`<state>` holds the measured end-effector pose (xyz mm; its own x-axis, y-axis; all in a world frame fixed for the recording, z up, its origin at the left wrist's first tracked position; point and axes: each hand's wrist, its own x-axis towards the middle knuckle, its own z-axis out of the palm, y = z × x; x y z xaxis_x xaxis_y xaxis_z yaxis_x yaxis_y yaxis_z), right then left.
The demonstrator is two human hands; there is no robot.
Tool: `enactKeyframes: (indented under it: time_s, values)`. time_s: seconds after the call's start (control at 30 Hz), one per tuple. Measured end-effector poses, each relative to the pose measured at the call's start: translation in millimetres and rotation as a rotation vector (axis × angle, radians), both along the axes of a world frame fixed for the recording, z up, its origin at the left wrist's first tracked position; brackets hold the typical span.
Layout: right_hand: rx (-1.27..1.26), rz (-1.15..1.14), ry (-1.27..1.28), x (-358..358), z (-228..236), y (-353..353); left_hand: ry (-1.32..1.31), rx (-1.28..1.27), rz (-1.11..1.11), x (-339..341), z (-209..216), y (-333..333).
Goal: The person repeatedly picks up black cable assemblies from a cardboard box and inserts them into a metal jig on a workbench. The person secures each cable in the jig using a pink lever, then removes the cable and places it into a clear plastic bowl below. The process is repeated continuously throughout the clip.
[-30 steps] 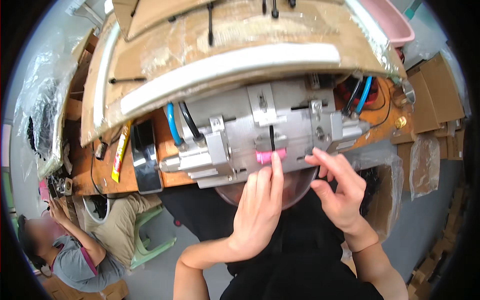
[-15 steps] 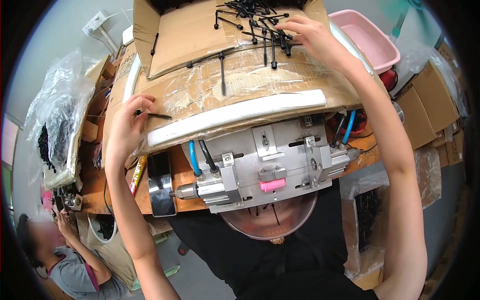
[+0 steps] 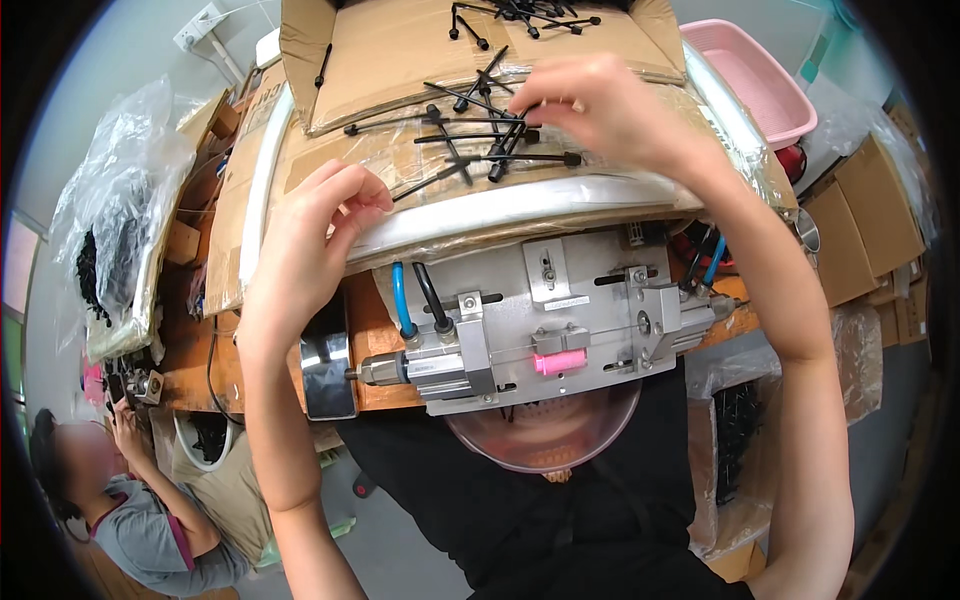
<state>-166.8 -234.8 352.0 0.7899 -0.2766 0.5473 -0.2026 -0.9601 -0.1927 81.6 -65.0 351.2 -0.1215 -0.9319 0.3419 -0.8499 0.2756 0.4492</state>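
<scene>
Thin black rods with knobbed ends (image 3: pixel 470 135) lie crossed in a loose cluster on the taped cardboard in front of an open box. My left hand (image 3: pixel 325 220) is left of them, its thumb and fingers pinched on the end of one black rod (image 3: pixel 428 184) that slants up toward the cluster. Over the cluster's right side, my right hand (image 3: pixel 610 115) is bent with its fingertips at the rods; motion blurs it, and whether it grips one is unclear. Below the hands is a metal fixture (image 3: pixel 510 290) with a pink cylinder (image 3: pixel 560 362) at its front.
More rods lie in the cardboard box (image 3: pixel 400 50). A white padded strip (image 3: pixel 530 205) edges the cardboard. Left of the fixture lies a phone (image 3: pixel 328 370); a clear bowl (image 3: pixel 550 440) is under its front. A pink tub (image 3: pixel 750 80) stands back right. A co-worker (image 3: pixel 150 520) sits lower left.
Several rods have moved out of the box onto the nearer cardboard. My right hand has come nearer and slightly left; my left hand has shifted right toward the rods. The view has shifted slightly.
</scene>
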Motion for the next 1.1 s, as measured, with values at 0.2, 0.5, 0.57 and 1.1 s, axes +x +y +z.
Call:
enactKeyframes:
  time_s: [0.2, 0.5, 0.57, 1.1]
  values:
    - [0.529, -0.127, -0.123, -28, 45, -17, 0.078, 0.156, -0.126, 15, 16, 6]
    - [1.009, 0.033, -0.672, -66, 46, 10, -0.003, -0.327, 0.048, -44, 0, 19]
    - [1.008, 0.046, -0.776, -87, 38, 39, -0.045, -0.341, 0.085, -88, -35, 44]
    - [0.57, -0.058, -0.661, -121, -13, 127, -0.204, -0.027, 0.135, -188, -123, 105]
